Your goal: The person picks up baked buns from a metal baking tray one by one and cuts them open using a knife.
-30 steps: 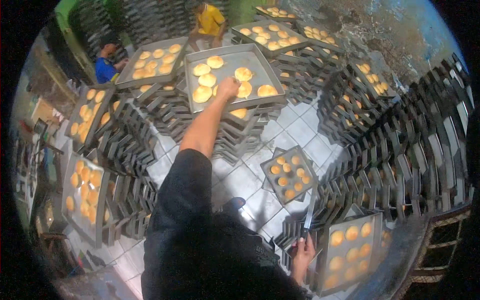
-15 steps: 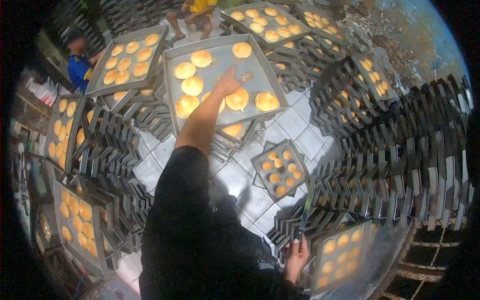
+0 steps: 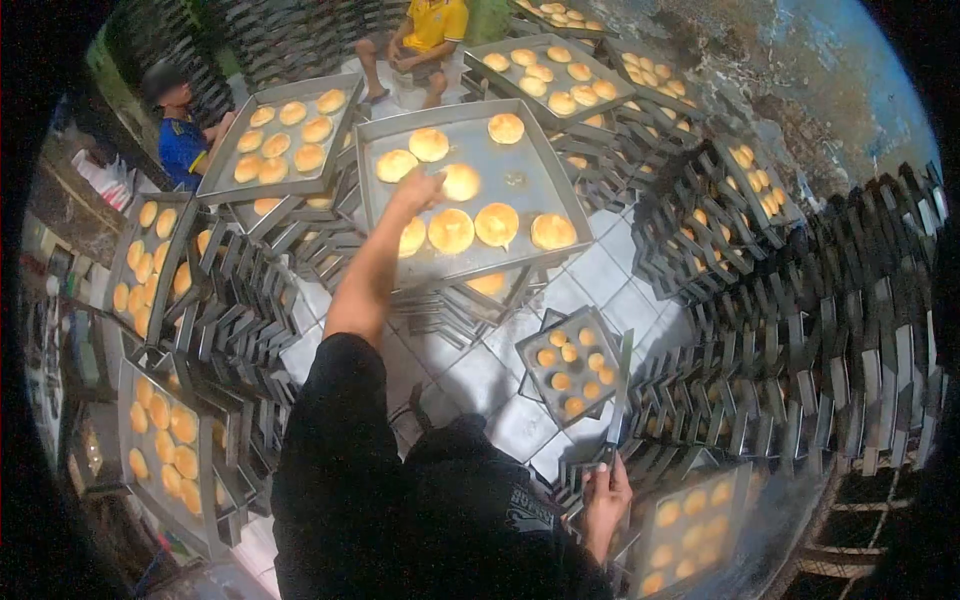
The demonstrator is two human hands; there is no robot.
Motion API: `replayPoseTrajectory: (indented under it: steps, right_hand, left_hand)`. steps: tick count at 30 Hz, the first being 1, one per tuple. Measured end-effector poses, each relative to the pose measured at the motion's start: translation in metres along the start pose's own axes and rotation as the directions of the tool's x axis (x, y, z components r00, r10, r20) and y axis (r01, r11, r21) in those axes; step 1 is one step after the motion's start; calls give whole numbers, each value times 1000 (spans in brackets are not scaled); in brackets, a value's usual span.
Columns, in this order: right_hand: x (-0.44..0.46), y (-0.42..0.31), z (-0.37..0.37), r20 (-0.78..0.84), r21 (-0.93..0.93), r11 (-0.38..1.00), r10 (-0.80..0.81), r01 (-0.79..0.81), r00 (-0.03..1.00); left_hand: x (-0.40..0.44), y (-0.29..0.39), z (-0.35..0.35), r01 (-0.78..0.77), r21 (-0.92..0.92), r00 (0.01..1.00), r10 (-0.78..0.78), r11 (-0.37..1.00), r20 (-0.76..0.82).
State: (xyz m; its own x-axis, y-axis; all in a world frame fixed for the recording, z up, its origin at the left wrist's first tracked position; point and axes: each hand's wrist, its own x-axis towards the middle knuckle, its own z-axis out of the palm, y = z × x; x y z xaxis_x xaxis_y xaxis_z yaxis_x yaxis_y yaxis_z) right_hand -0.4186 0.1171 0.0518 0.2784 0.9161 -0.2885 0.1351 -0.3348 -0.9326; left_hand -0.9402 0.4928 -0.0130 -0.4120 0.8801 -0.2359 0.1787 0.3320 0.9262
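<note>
My left hand (image 3: 418, 190) is at a round golden bun (image 3: 462, 183), with its fingers closed on the bun's left edge. That bun is over the large metal tray (image 3: 545, 165), where several other buns (image 3: 451, 231) lie, one of them alone near the far right corner (image 3: 506, 128). A small brownish mark (image 3: 515, 180) shows on the bare tray surface. Low on the right, my right hand (image 3: 607, 495) is wrapped round the dark handle of a long knife (image 3: 622, 390), its blade pointing up and away from me.
Stacks of trays with buns surround me: left (image 3: 165, 450), back left (image 3: 280, 140), back right (image 3: 550, 75) and right (image 3: 740, 370). A smaller tray (image 3: 535, 350) stands low on the tiled floor (image 3: 520, 435). Two people, in blue (image 3: 180, 140) and yellow (image 3: 438, 25), sit behind.
My left hand has moved left from the tray's middle and taken hold of a bun, which has shifted right. The knife is still in my right hand. The whole view has shifted slightly.
</note>
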Motion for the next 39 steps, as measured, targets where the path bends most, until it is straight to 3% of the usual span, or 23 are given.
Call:
replayPoseTrajectory:
  steps: [1, 2, 3, 6, 8, 10, 12, 14, 18, 20, 21, 23, 24, 26, 30, 32, 33, 35, 36, 38, 39]
  right_hand:
    - [-1, -2, 1, 8, 37, 999, 27, -28, 1000]
    - [-4, -5, 0, 16, 71, 996, 60, -61, 998]
    - [-8, -11, 0, -1, 40, 997, 70, -70, 998]
    - [-12, 13, -14, -59, 52, 998, 31, -28, 998]
    - [-19, 11, -22, -99, 58, 997, 57, -51, 994]
    - [-32, 12, -24, -130, 80, 992, 111, -101, 985]
    - [-36, 23, -23, -161, 80, 995, 71, -58, 984]
    - [-40, 5, -16, -121, 35, 989, 147, -143, 982]
    - [-38, 3, -11, -97, 4, 987, 162, -162, 982]
    - [-34, 17, -13, -91, 26, 995, 103, -101, 991]
    - [-32, 23, -13, -96, 56, 998, 47, -42, 994]
    - [-33, 16, -14, -94, 45, 997, 66, -62, 993]
    - [-36, 14, -15, -90, 30, 996, 92, -89, 992]
    - [-41, 12, -17, -103, 23, 995, 97, -95, 990]
    - [-45, 6, -15, -147, -20, 991, 130, -134, 981]
    - [-44, 23, -13, -160, -29, 998, 52, -58, 986]
    - [-43, 21, -10, -144, 21, 997, 71, -69, 987]
    - [-40, 16, -6, -119, 49, 995, 97, -92, 988]
    - [-38, 13, -3, -113, 49, 995, 90, -85, 989]
    - [-34, 7, 3, -106, 21, 1000, 16, -14, 994]
    - [-34, 3, 4, -100, 17, 1000, 12, -11, 995]
  left_hand:
    - [16, -1, 8, 1, -5, 1000, -1, 1000, 3]
    - [30, -5, 17, -128, 311, 988, 148, 942, -41]
    - [30, -5, 22, -222, 598, 953, 300, 770, -32]
    - [21, -3, 22, -105, 664, 976, 205, 740, -74]
    - [-6, 8, 18, -147, 639, 977, 210, 755, -23]
    - [-38, 15, 13, -560, 438, 825, 424, 704, 373]
    - [-37, 1, 24, -502, 417, 852, 351, 758, 387]
    - [-27, -21, 38, -686, 540, 724, 536, 488, 434]
    - [-42, 3, 75, -647, 549, 758, 527, 529, 385]
    - [-57, 25, 82, -540, 734, 841, 300, 412, 451]
    - [-49, 21, 83, -539, 734, 842, 300, 413, 449]
    - [-18, 19, 91, -273, 685, 920, 392, 676, -20]
    - [-8, 24, 87, -276, 683, 921, 390, 676, -14]
    - [1, 28, 65, -191, 728, 970, 240, 659, 36]
    - [-19, 19, 37, -214, 779, 948, 319, 590, 19]
    - [-43, 23, 24, -229, 848, 973, 122, 478, 194]
    - [-48, 21, 22, -225, 851, 974, 121, 474, 190]
    - [-52, 23, 22, -298, 712, 937, 52, 636, 345]
    - [-45, 13, 25, -295, 712, 939, 57, 637, 338]
    - [-26, -14, 31, -421, 420, 906, 349, 804, 241]
    - [-32, -8, 27, -393, 439, 919, 360, 808, 160]
